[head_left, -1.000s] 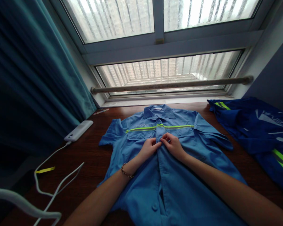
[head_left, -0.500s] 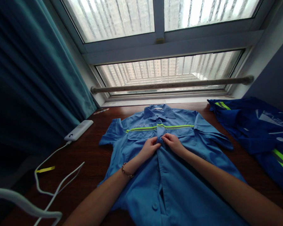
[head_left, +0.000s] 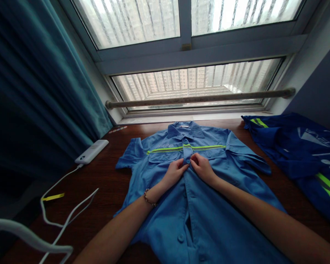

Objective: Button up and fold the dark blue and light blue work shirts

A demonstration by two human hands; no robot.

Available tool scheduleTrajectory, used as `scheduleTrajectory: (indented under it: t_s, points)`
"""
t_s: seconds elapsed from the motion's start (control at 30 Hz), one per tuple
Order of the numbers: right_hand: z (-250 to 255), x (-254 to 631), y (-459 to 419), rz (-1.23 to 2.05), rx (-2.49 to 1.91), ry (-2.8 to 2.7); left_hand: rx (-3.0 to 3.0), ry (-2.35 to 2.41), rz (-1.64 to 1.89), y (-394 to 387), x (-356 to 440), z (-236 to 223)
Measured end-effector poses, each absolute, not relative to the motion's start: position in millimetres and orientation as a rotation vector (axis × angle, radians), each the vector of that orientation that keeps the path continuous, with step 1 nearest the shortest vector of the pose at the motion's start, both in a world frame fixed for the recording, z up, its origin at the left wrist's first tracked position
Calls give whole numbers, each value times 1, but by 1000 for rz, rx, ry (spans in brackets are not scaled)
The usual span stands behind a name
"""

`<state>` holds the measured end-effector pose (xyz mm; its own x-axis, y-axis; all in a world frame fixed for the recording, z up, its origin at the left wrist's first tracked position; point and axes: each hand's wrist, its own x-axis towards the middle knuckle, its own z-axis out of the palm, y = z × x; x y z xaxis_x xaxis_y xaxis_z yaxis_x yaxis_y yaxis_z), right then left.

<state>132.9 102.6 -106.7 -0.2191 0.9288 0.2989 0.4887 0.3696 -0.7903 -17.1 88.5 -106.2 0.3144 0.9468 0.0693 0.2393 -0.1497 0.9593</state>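
Observation:
A light blue short-sleeved work shirt [head_left: 225, 183] with a yellow-green reflective stripe lies face up on the dark wooden table [head_left: 104, 190], collar toward the window. My left hand [head_left: 175, 171] pinches the left edge of the shirt's front placket just below the stripe. My right hand [head_left: 202, 168] pinches the right edge at the same spot, fingertips meeting those of the left hand. A beaded bracelet sits on my left wrist. Below my hands the placket gapes partly open, and buttons show lower down.
A dark blue garment [head_left: 299, 154] with reflective stripes lies at the right. A white power bank [head_left: 91, 152] with white cables [head_left: 57, 216] rests at the left. A teal curtain [head_left: 38, 91] hangs on the left. A window with a rail [head_left: 200, 98] runs behind the table.
My hands have crept slightly up the placket toward the stripe, still pinching it together. Nothing else has moved.

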Motion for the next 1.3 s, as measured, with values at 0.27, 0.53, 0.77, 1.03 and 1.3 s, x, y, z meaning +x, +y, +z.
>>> scheduleTrajectory:
  t_s: [0.27, 0.53, 0.77, 1.03, 1.3]
  points:
    - [-74, 128, 37, 438, -1320, -2355, 2042, 1491, 871, 107, -11, -113]
    - [-88, 138, 30, 241, -1542, -2354, 2194, 1604, 684, 129, 0, -90]
    - [-94, 148, 37, 402, -1460, -2306, 2206, 1464, 614, 56, -5, -65]
    - [-101, 147, 44, 862, -1321, -1943, 2080, 1448, 578, 34, -18, -88]
    - [-97, 149, 49, 1336, -1072, -1601, 2002, 1416, 578, 38, -18, -83]
